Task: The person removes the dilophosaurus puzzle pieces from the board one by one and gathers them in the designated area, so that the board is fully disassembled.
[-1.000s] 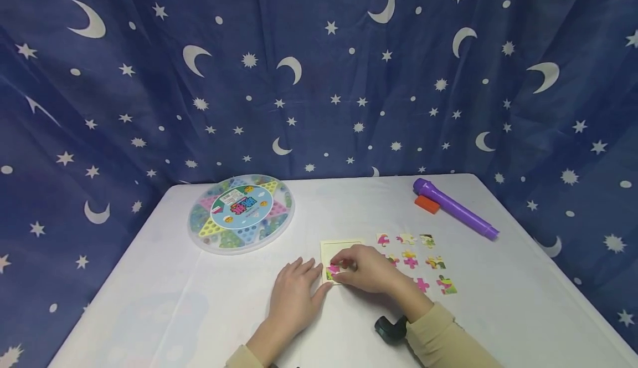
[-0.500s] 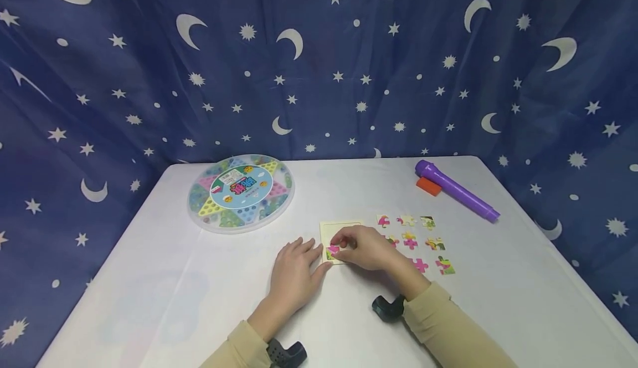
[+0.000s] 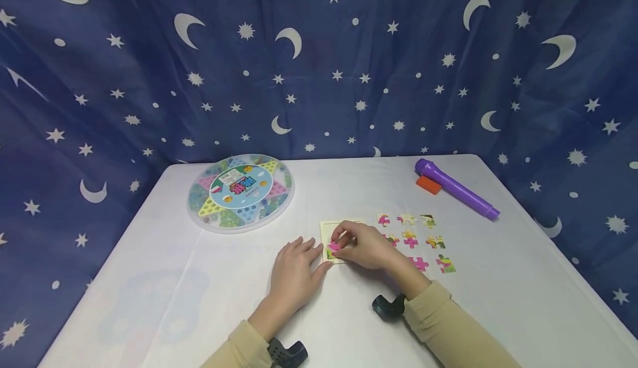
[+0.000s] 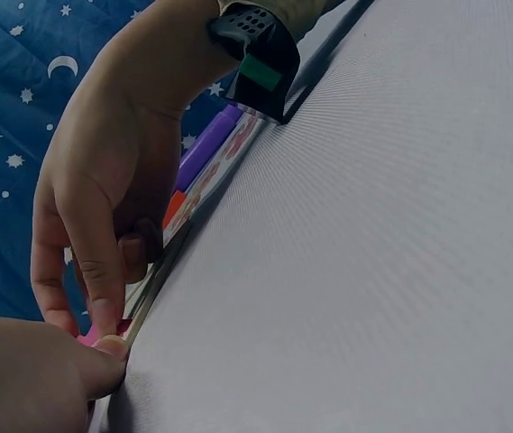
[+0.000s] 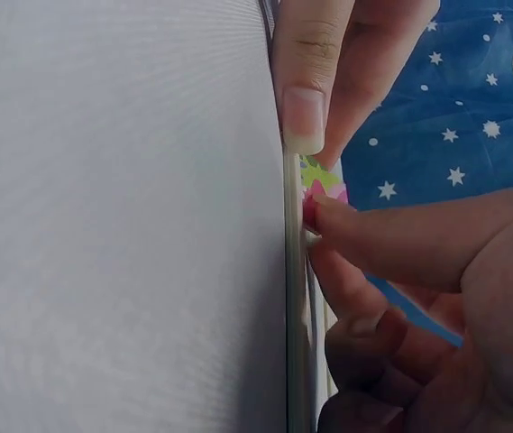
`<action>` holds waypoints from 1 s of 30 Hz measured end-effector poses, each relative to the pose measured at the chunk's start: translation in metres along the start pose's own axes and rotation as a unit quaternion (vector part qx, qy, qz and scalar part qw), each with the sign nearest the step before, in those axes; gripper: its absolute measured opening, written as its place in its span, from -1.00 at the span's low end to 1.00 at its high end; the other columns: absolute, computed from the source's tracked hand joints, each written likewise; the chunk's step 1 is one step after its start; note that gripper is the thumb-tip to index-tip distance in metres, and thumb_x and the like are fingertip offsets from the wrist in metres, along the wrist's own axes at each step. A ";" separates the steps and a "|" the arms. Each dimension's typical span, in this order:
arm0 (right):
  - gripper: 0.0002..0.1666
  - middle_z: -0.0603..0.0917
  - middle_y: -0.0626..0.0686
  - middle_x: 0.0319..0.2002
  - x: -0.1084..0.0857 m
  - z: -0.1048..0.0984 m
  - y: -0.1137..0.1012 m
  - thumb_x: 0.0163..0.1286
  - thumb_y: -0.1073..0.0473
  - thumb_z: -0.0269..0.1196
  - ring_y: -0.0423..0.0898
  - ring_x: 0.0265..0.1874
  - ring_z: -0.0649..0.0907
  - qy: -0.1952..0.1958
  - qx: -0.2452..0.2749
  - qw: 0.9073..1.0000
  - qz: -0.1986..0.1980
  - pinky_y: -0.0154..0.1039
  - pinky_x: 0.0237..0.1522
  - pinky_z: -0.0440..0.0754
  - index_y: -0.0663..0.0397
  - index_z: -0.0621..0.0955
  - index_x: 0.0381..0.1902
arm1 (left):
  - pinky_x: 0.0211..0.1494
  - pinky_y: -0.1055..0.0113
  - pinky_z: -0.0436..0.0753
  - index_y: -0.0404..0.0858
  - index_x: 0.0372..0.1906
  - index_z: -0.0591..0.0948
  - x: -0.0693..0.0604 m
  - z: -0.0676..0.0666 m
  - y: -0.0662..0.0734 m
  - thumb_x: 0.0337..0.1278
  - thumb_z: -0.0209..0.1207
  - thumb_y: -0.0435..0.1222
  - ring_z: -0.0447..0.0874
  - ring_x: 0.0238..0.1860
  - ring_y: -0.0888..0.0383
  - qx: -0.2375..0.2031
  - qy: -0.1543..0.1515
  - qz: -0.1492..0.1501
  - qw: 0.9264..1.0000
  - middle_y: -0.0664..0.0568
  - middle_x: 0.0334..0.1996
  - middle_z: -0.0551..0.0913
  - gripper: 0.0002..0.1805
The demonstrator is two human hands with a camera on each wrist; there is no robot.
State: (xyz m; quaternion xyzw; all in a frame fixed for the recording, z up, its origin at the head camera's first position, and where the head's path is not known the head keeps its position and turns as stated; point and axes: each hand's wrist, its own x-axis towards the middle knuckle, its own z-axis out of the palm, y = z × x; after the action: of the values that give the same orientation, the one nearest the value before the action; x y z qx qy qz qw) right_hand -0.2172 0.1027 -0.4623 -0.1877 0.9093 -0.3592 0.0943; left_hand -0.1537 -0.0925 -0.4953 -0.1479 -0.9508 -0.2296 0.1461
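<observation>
My right hand (image 3: pixel 366 246) pinches a pink puzzle piece (image 3: pixel 334 246) between thumb and fingers at the lower left of a pale square puzzle tray (image 3: pixel 341 223). Part of the tray is hidden beneath this hand. A green patch of puzzle shows next to the pink piece, clearer in the right wrist view. My left hand (image 3: pixel 293 275) rests by the tray's left side with fingers extended, and its thumb (image 5: pixel 305 117) touches the near edge. Loose puzzle pieces, such as a pink one (image 3: pixel 420 264) and a green one (image 3: pixel 445 264), lie in rows to the right.
A round Chinese checkers box (image 3: pixel 241 193) with a clear lid lies at the back left. At the back right are a purple toy microphone (image 3: pixel 458 189) and an orange block (image 3: pixel 428 185). A blue curtain (image 3: pixel 319 80) hangs behind the white table (image 3: pixel 164 279).
The head view has tilted down, so everything sits higher in it. My right hand has shifted the pink piece slightly at the tray's lower left. My left hand stays in place.
</observation>
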 end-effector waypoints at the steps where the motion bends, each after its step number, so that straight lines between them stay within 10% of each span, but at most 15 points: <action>1: -0.69 0.68 -0.20 -0.36 0.000 0.001 0.001 0.23 0.17 0.53 -0.15 -0.38 0.59 0.000 0.007 1.000 0.001 -0.18 -0.29 0.53 -0.23 0.63 -0.18 | 0.39 -0.21 0.37 -0.24 0.12 0.74 -0.001 0.000 0.000 0.25 0.36 -0.01 0.50 0.33 -0.22 0.000 0.000 0.001 1.000 -0.15 0.18 0.67 -0.52; 11: -0.84 0.66 -0.13 -0.38 -0.015 -0.015 0.011 0.34 0.07 0.44 -0.09 -0.49 0.56 0.011 0.049 0.999 0.013 -0.25 -0.52 0.52 -0.15 0.70 -0.15 | 0.38 -0.22 0.38 -0.16 0.19 0.71 -0.007 0.004 -0.002 0.26 0.36 0.00 0.54 0.29 -0.23 -0.003 0.010 0.002 1.000 -0.12 0.17 0.69 -0.51; 30: -0.86 0.59 -0.10 -0.48 -0.066 -0.066 0.055 0.28 0.12 0.49 -0.12 -0.53 0.51 -0.004 -0.022 0.998 0.060 -0.31 -0.56 0.44 -0.10 0.72 -0.24 | 0.39 -0.24 0.34 -0.20 0.14 0.73 -0.007 0.002 -0.006 0.26 0.36 -0.04 0.51 0.31 -0.26 -0.008 0.020 0.001 1.000 -0.18 0.18 0.67 -0.55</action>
State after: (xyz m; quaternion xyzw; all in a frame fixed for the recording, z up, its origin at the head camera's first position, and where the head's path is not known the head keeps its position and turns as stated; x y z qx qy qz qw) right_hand -0.1921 0.2078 -0.4503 -0.1361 0.9262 -0.3319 0.1156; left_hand -0.1503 -0.0981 -0.5021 -0.1457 -0.9457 -0.2399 0.1641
